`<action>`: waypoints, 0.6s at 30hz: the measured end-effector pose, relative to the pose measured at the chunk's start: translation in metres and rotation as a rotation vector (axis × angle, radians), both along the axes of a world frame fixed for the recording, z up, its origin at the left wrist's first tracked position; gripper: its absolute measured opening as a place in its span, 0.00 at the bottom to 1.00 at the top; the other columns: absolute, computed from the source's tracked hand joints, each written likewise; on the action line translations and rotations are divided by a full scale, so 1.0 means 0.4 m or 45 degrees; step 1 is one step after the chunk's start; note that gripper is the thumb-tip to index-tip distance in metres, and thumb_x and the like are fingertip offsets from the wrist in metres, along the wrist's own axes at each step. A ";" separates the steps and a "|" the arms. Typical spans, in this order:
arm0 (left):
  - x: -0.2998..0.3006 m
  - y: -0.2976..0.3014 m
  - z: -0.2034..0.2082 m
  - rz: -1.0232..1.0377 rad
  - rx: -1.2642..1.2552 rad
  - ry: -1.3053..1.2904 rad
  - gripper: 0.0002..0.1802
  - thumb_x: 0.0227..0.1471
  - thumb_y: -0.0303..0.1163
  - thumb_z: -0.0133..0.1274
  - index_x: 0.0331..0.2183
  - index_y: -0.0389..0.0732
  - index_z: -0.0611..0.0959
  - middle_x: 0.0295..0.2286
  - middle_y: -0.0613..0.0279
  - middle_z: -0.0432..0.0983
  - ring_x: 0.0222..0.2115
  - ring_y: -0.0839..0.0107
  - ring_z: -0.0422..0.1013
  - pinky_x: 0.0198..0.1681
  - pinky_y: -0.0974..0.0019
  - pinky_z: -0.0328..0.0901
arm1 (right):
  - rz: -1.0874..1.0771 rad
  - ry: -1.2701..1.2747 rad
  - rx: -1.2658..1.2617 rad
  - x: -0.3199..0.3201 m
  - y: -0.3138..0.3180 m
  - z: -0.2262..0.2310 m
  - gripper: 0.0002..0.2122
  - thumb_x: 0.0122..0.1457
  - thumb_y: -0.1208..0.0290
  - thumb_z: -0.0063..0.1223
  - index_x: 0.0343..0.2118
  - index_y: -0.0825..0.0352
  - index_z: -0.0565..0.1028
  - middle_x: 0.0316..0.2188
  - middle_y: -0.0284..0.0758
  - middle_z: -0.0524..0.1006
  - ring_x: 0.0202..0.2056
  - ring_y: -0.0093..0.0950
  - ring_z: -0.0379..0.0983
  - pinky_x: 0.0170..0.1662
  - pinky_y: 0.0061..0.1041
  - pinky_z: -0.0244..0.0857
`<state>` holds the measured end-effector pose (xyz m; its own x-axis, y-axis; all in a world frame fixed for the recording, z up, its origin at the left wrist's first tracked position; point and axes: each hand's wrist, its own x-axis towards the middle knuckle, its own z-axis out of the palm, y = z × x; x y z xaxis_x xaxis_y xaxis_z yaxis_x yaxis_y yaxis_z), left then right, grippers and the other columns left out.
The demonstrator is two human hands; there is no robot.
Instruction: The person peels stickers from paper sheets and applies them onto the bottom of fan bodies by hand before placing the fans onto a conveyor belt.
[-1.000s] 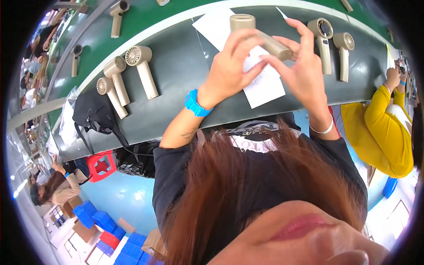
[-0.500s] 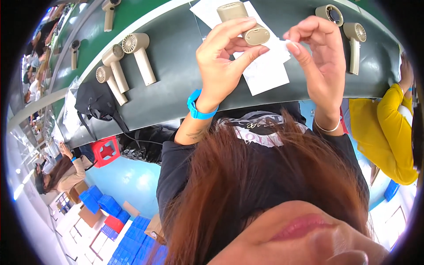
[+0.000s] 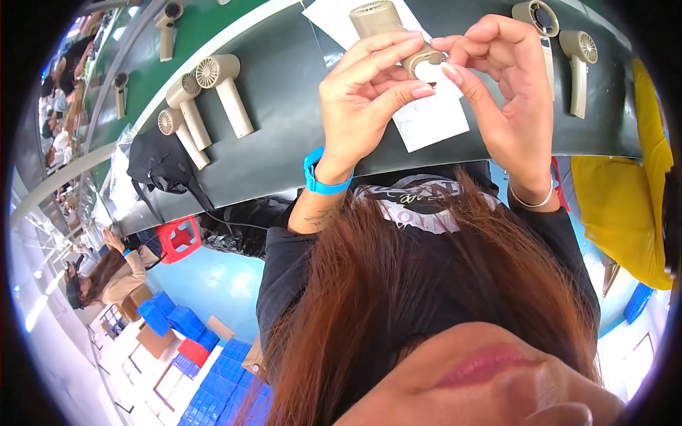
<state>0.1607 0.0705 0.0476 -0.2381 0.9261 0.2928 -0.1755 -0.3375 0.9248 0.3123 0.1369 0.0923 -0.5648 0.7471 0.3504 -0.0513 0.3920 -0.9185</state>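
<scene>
My left hand (image 3: 359, 99) is wrapped round the handle of a beige handheld fan (image 3: 375, 20), whose head points away from me. The handle's bottom end faces me, between both hands. A small white rounded piece, likely a sticker (image 3: 428, 72), lies over part of that end. My right hand (image 3: 510, 99) pinches the piece's edge between thumb and fingertips, close to my left thumb. White paper sheets (image 3: 433, 126) are on the table beneath the hands.
Several beige fans (image 3: 233, 106) lie at the left, near a black bag (image 3: 160, 160). More fans (image 3: 579, 78) rest at the right on the dark table (image 3: 284, 153). A person in yellow (image 3: 618, 206) is at the far right, and a red stool (image 3: 177, 238) stands below left.
My right hand has moved left to the fan's handle end, bringing the white piece onto it. The end has tilted slightly. At the right, the person in yellow has shifted.
</scene>
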 end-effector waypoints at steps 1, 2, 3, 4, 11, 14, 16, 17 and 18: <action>0.001 0.001 0.000 0.017 0.017 0.016 0.23 0.41 0.11 0.56 0.43 0.30 0.77 0.46 0.53 0.67 0.37 0.67 0.73 0.40 0.68 0.74 | -0.007 -0.018 0.003 0.000 0.000 0.001 0.15 0.54 0.87 0.49 0.43 0.70 0.60 0.29 0.36 0.72 0.42 0.29 0.73 0.44 0.23 0.65; 0.002 0.002 0.000 0.034 0.035 0.031 0.22 0.42 0.11 0.56 0.43 0.31 0.77 0.45 0.53 0.68 0.37 0.68 0.73 0.40 0.69 0.74 | -0.008 -0.017 0.001 0.000 0.001 0.002 0.15 0.54 0.87 0.49 0.43 0.70 0.60 0.29 0.36 0.72 0.42 0.29 0.73 0.44 0.23 0.65; 0.002 0.002 0.000 0.034 0.033 0.033 0.22 0.42 0.11 0.56 0.43 0.31 0.77 0.45 0.53 0.68 0.37 0.68 0.73 0.40 0.69 0.74 | -0.009 -0.023 0.008 -0.001 0.001 0.002 0.15 0.54 0.87 0.49 0.43 0.70 0.61 0.30 0.36 0.72 0.42 0.29 0.73 0.44 0.23 0.66; 0.003 0.002 -0.001 0.033 0.025 0.021 0.22 0.42 0.12 0.56 0.43 0.31 0.78 0.45 0.53 0.68 0.37 0.69 0.73 0.40 0.69 0.74 | -0.016 -0.030 0.017 0.000 0.001 0.003 0.15 0.54 0.87 0.49 0.43 0.70 0.61 0.30 0.36 0.72 0.42 0.29 0.73 0.44 0.23 0.66; 0.002 0.003 -0.002 0.034 0.017 0.038 0.22 0.42 0.13 0.57 0.43 0.31 0.78 0.45 0.54 0.68 0.35 0.70 0.73 0.39 0.70 0.74 | -0.025 -0.043 0.029 -0.001 0.004 0.003 0.14 0.54 0.86 0.50 0.42 0.70 0.61 0.30 0.36 0.72 0.42 0.29 0.73 0.44 0.23 0.66; 0.002 0.004 -0.004 0.036 0.019 0.042 0.22 0.42 0.13 0.57 0.44 0.31 0.77 0.45 0.53 0.68 0.35 0.70 0.73 0.39 0.69 0.74 | -0.020 -0.036 0.028 0.000 0.004 0.003 0.14 0.54 0.86 0.50 0.42 0.69 0.61 0.30 0.36 0.72 0.42 0.29 0.73 0.44 0.23 0.66; 0.001 0.004 -0.005 0.030 0.018 0.023 0.22 0.42 0.13 0.56 0.44 0.31 0.77 0.45 0.53 0.68 0.35 0.70 0.73 0.39 0.69 0.74 | -0.028 -0.060 0.026 -0.002 0.003 0.008 0.15 0.54 0.86 0.50 0.42 0.69 0.61 0.30 0.36 0.72 0.42 0.29 0.73 0.44 0.23 0.66; 0.000 0.004 -0.006 0.026 0.017 0.004 0.22 0.43 0.13 0.56 0.44 0.31 0.77 0.45 0.53 0.68 0.36 0.70 0.73 0.40 0.69 0.74 | -0.026 -0.058 0.025 -0.002 0.004 0.007 0.15 0.54 0.86 0.50 0.42 0.69 0.61 0.30 0.36 0.72 0.42 0.29 0.73 0.44 0.23 0.66; 0.000 0.004 -0.007 0.028 0.016 0.006 0.22 0.43 0.13 0.56 0.44 0.31 0.77 0.45 0.53 0.68 0.36 0.70 0.73 0.40 0.69 0.74 | -0.024 -0.063 0.022 -0.003 0.005 0.006 0.14 0.53 0.86 0.50 0.41 0.69 0.61 0.30 0.36 0.72 0.41 0.29 0.73 0.44 0.23 0.66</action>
